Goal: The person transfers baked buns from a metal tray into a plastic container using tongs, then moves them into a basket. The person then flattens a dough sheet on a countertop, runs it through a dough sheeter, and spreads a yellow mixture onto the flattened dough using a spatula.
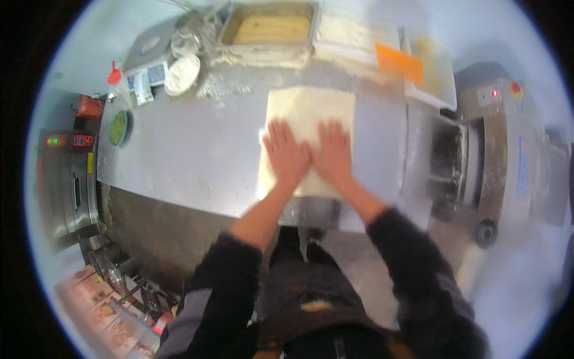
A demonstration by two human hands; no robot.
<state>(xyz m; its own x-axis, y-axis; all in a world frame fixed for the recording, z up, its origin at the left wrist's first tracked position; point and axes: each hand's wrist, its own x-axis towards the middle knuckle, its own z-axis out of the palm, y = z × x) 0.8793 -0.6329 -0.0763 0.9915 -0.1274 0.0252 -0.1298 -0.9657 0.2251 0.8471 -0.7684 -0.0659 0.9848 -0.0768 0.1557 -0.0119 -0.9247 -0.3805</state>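
Note:
A pale, flat, roughly rectangular sheet of dough (pixel 310 106) lies on the metal worktable (pixel 197 143), close to its front edge. Both of my hands rest palm down on it, side by side, with the thumbs almost meeting. My left hand (pixel 287 152) lies on the left half of the sheet, fingers stretched out and pointing away from me. On the right half, my right hand (pixel 332 154) lies flat in the same way. Neither hand holds anything. The dough under the palms is hidden.
At the back stand a metal tray of yellowish filling (pixel 272 7), a white container (pixel 344 51), an orange scraper-like sheet (pixel 399 64) and a white bowl (pixel 182 75). A green-filled bowl (pixel 118 128) sits left. A machine (pixel 505 149) stands right, an oven (pixel 66 185) left.

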